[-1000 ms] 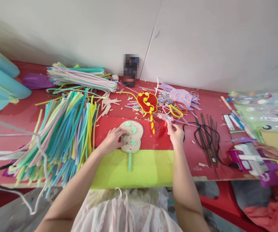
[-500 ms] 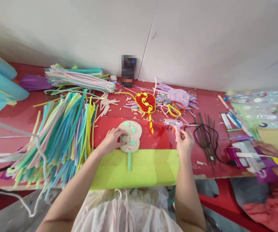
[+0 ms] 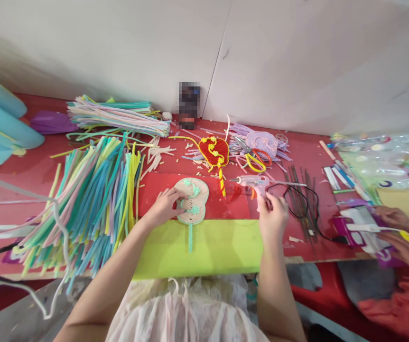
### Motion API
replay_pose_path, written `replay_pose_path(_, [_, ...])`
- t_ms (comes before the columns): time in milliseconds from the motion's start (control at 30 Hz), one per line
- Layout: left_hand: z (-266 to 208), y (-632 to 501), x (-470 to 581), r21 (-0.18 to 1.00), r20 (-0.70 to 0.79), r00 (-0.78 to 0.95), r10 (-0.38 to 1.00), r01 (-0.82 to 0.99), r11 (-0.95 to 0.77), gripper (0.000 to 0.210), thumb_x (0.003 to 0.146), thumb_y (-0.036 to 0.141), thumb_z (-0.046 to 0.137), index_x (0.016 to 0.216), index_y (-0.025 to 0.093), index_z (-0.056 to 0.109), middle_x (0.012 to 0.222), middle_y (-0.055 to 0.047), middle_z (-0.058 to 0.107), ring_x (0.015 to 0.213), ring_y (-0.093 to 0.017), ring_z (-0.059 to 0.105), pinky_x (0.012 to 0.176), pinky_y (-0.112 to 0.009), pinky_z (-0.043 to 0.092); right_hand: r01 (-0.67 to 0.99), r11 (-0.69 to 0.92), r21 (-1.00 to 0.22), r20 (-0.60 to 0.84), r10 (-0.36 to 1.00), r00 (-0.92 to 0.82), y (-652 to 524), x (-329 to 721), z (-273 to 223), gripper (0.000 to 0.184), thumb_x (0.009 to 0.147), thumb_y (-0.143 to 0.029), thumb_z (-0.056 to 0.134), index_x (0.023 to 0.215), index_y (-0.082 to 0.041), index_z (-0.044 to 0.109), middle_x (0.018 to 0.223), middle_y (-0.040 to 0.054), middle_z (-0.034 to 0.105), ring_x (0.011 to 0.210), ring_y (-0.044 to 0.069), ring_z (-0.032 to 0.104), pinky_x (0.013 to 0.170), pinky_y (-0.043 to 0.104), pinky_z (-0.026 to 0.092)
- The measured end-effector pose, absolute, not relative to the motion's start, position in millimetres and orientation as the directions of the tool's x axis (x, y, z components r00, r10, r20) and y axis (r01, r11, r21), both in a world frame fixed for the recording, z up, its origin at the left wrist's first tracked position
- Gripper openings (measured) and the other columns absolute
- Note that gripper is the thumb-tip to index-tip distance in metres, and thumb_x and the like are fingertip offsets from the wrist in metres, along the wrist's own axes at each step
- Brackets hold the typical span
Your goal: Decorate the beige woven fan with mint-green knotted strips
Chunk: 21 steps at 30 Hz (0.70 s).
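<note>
Two bare hands are observed at work over a red surface [image 3: 297, 251]. A pale, fan-shaped piece [image 3: 200, 202] with a mint-green edge and mint-green flowers is located at the centre of the frame, its stem [image 3: 190, 240] pointing toward the bottom. Its left edge is grasped in the grip of the left hand [image 3: 164, 207]; whether anything smaller is held under the fingertips cannot be told. A pink glue gun [image 3: 252, 181] is grasped by its handle in the right hand [image 3: 274, 213], right of centre, with the nozzle directed to the left of the frame and apart from the piece. The piece is laid over a red sheet [image 3: 154, 190], and its stem over a lime-green sheet [image 3: 226, 247].

A red and yellow fan [image 3: 213, 151] is noted above centre, near a pair of scissors [image 3: 247, 156] and a lilac fan [image 3: 261, 141]. A large bundle of fuzzy stems [image 3: 101, 190] is spread at left. Thin dark rods [image 3: 302, 190] are laid right of the glue gun. A co-worker's hand [image 3: 391, 216] is recorded at the right edge.
</note>
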State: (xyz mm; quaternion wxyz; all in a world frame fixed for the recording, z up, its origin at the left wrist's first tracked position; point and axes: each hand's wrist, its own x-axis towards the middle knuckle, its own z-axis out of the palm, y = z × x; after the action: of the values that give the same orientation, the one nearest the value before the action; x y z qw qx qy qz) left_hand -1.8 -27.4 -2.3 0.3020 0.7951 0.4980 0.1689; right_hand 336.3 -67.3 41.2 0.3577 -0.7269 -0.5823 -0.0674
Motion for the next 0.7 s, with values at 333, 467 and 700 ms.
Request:
replay_pose_path(333, [-6,-26,-2,0.646,-0.025,0.444,0.896,0.691,-0.325,0.034,0.073,0.03,0.069,0.105,0.026,0.059,0.11,-0.002,0.058,0.097,-0.022,0.054,0.093,-0.039,0.037,0.916,-0.14,-0.375,0.445,0.84,0.31,-64,363,-1,0.047,0.089,-0.053,0.042,0.094,-0.014,0.067,0.08,0.0103,0.059,0.077,0.022,0.051,0.075,0.035,0.041])
replay_pose_path(467, [-6,-27,-2,0.646,-0.02,0.443,0.896,0.69,-0.327,0.035,0.073,0.03,0.068,0.107,0.027,0.059,0.11,-0.002,0.058,0.096,-0.022,0.053,0.091,-0.039,0.038,0.915,-0.111,-0.388,0.428,0.858,0.286,-67,355,-5,0.044,0.089,-0.052,0.043,0.096,-0.015,0.067,0.083,0.0103,0.06,0.08,0.023,0.052,0.076,0.035,0.041])
replay_pose_path(700, [-6,-27,-3,0.668,-0.016,0.447,0.895,0.671,-0.323,0.035,0.073,0.03,0.069,0.106,0.026,0.06,0.11,-0.002,0.058,0.096,-0.021,0.054,0.094,-0.039,0.037,0.913,-0.052,-0.404,0.387,0.895,0.222,-77,342,-12,0.041,0.091,-0.049,0.042,0.102,-0.017,0.065,0.085,0.0102,0.059,0.082,0.023,0.052,0.076,0.035,0.041])
